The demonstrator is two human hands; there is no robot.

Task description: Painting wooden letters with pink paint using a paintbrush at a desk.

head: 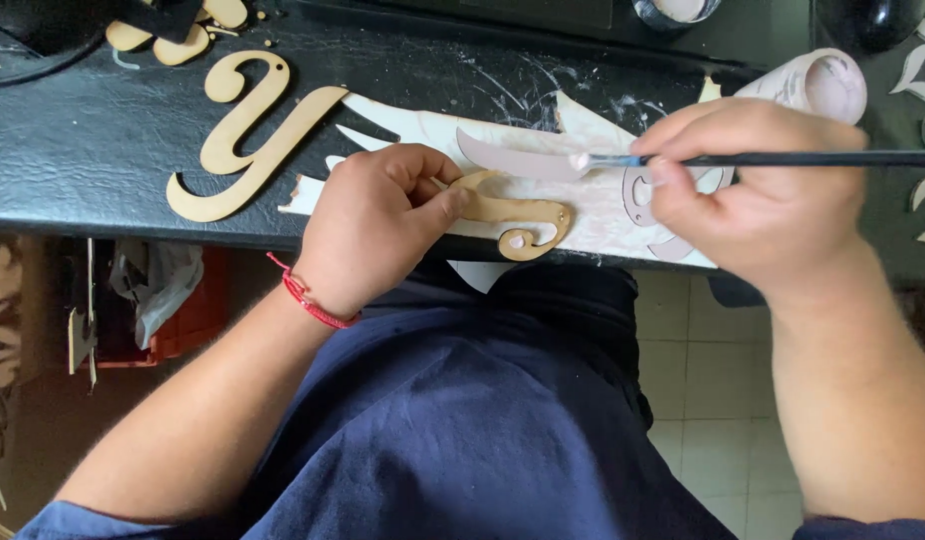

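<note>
Two hands are engaged in painting. A curled wooden cutout [508,218] is pinned to the tabletop [93,140] by the left hand [378,225]; a brush [773,159] is pinched in the right hand's [758,190] grip, its tip on a grey-coated piece [513,160]. Steady, even strokes seem required next.

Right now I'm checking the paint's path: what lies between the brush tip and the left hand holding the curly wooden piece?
In the head view, a grey painted curved piece lies between the brush tip and the left hand, on the pale sheet.

Left hand [378,225] pins a wooden scroll [518,222]; right hand [758,185] brushes [783,159] seemingly grey paint.
</note>
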